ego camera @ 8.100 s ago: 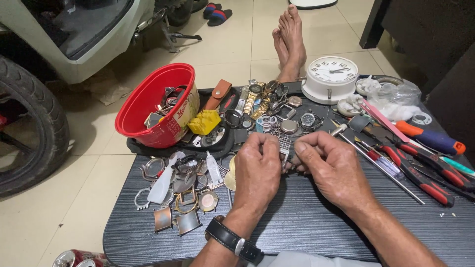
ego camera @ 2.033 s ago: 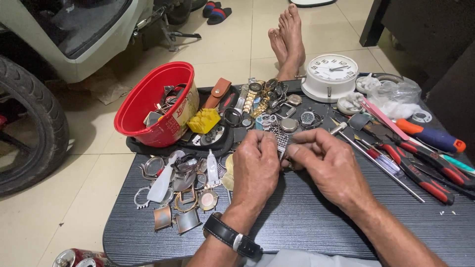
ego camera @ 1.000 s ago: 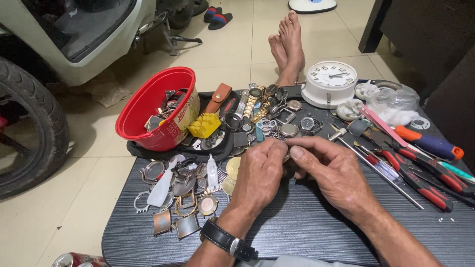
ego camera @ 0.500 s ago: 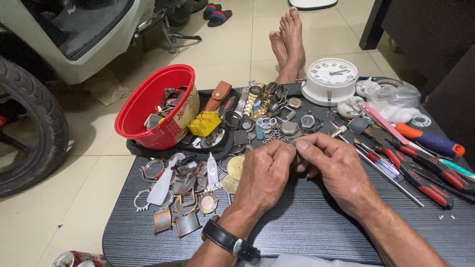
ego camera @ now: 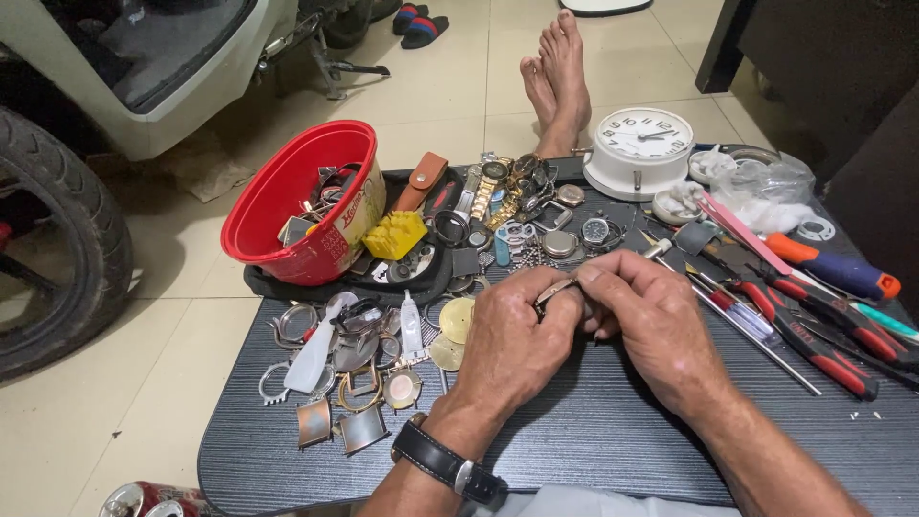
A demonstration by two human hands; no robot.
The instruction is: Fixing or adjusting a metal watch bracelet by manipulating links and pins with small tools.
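My left hand (ego camera: 512, 340) and my right hand (ego camera: 651, 321) meet over the middle of a dark low table (ego camera: 593, 450). Between their fingertips they pinch a small metal watch part (ego camera: 553, 290), thin and shiny; most of it is hidden by my fingers. A black wristwatch (ego camera: 445, 464) sits on my left wrist. Left of my hands lies a heap of watch cases and rings (ego camera: 349, 359). Beyond my hands are watches and bands (ego camera: 517, 196).
A tipped red bowl (ego camera: 306, 206) of parts and a yellow block (ego camera: 395, 235) lie at the back left. A white clock (ego camera: 639, 148) stands at the back. Red-handled tools (ego camera: 823, 330) lie right. Bare feet (ego camera: 560, 72), a scooter wheel (ego camera: 57, 239) and a can (ego camera: 153, 501) are on the floor.
My hands have stayed together over the table, shifting slightly as the fingers work the small metal part. Nothing else has moved.
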